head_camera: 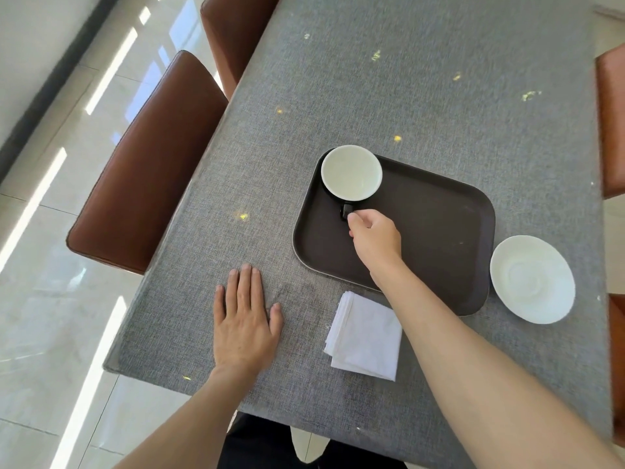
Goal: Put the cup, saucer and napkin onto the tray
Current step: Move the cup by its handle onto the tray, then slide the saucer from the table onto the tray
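A cup (pixel 351 172), white inside and black outside, stands in the far left corner of the dark brown tray (pixel 436 231). My right hand (pixel 375 236) is over the tray with its fingertips pinched on the cup's black handle. A white saucer (pixel 532 279) lies on the grey tablecloth just right of the tray. A folded white napkin (pixel 365 335) rests on the cloth in front of the tray, beside my right forearm. My left hand (pixel 245 319) lies flat on the table, fingers spread, holding nothing.
The table (pixel 406 79) has a grey cloth and its left edge runs close to my left hand. Brown leather chairs (pixel 145 170) stand along the left side, and another chair (pixel 612 123) is at the right edge. A glossy tiled floor lies beyond.
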